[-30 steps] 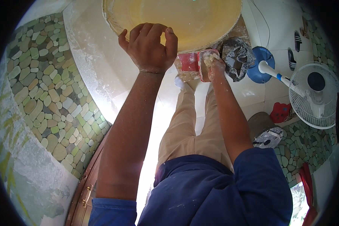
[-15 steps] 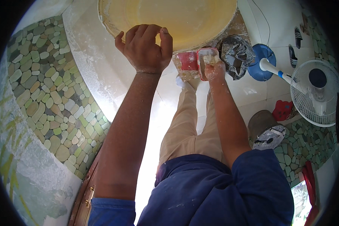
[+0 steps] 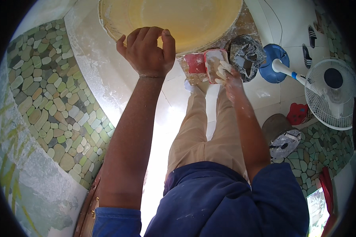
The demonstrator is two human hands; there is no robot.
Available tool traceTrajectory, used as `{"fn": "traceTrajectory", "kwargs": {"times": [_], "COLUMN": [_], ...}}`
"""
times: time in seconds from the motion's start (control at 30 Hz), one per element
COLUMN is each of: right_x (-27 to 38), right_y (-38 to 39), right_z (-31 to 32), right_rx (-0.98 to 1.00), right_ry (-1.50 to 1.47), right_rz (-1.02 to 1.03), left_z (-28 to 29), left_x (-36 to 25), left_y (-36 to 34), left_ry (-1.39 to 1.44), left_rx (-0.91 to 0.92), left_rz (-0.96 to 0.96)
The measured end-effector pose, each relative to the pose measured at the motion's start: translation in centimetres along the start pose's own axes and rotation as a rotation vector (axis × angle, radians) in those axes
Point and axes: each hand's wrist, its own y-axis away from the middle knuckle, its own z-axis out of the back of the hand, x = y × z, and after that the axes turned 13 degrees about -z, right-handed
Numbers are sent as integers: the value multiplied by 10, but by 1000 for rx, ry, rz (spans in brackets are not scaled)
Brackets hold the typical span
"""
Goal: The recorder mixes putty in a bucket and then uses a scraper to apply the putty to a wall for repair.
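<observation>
Pale floor tiles (image 3: 261, 96) form the working area. At the far side stands a yellow basin (image 3: 209, 29), its near rim curving toward the person. At the right stands a fan (image 3: 332, 94). Close to the basin's near right side sits a crumpled black bag (image 3: 245, 61).

Between the bag and a splashed red panel (image 3: 194, 64), just below the basin rim, is a red-rimmed container (image 3: 211, 64). Its long axis runs roughly near to far, away from the person. It is the thing being worked.

Reference relation: the container lies forward and to the left of the right wrist. The right hand (image 3: 233, 81) is the nearer hand; it enters at the near right corner, fingers pointing obliquely across the long axis, over the inside. Its fingers are bent and partly closed. Pale matter (image 3: 224, 70) shows at the fingertips; whether it is gripped or only coats them cannot be told.

The left hand (image 3: 148, 51) is farther left, apart from the container, and overlaps the basin rim in view. Fingers are loosely curled, thumb set apart. Its palm is hidden, so rim contact and any held item cannot be confirmed.
</observation>
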Motion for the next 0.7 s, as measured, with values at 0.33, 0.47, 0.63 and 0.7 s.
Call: {"fn": "traceTrajectory", "kwargs": {"times": [0.33, 0.47, 0.63, 0.7], "right_x": [90, 85, 36, 6], "right_y": [7, -44, -135, -180], "right_z": [74, 92, 135, 142], "right_rx": [-232, -270, -351, -348], "right_ry": [1043, 1376, 1541, 1866], "right_rz": [538, 469, 419, 684], "left_z": [-3, -4, -4, -5], "left_x": [3, 4, 4, 5], "left_y": [2, 2, 4, 3], "left_ry": [34, 33, 43, 45], "left_rx": [-38, -35, -35, -44], "left_rz": [-13, -13, -6, -10]}}
